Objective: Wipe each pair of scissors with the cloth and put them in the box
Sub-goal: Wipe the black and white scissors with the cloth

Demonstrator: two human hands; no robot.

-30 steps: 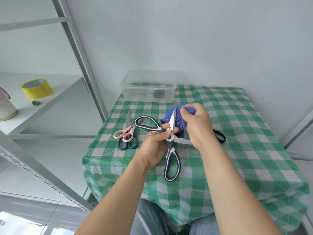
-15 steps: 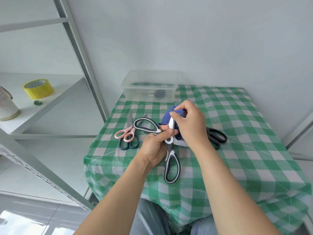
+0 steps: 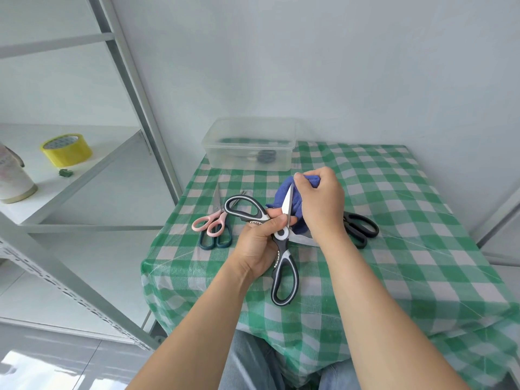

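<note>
**While the left hand holds the middle, the cloth sits at the blade's tip**

As the person sits at the table [image 3: 394, 220], the left hand [image 3: 259, 243] is wrapped tight round the black-and-white scissors [image 3: 282, 266], right by the round screw in the middle. The scissors are held up off the table and are wide open. One blade points up and away from that hand, toward the box [image 3: 225, 156]. The other blade sticks out to the right and goes under the right wrist.

The right hand [image 3: 320, 209] is bunched round the blue cloth [image 3: 280, 192] and pinches it against the far end of the upright blade. So the blade runs in a straight line from the left hand's grip up to the cloth. The next rub most likely has to go along that line, up or down the blade, not across it.

The side blade is bare and close to the right arm, so it probably needs care, and wiping too.

The box stands at the back of the table, past the blade tip and well apart from both hands. Something dark lies inside it. On the table, pink scissors [image 3: 209, 223] and dark green scissors [image 3: 215, 240] wait on the left, and black scissors [image 3: 361, 228] wait on the right.
</note>
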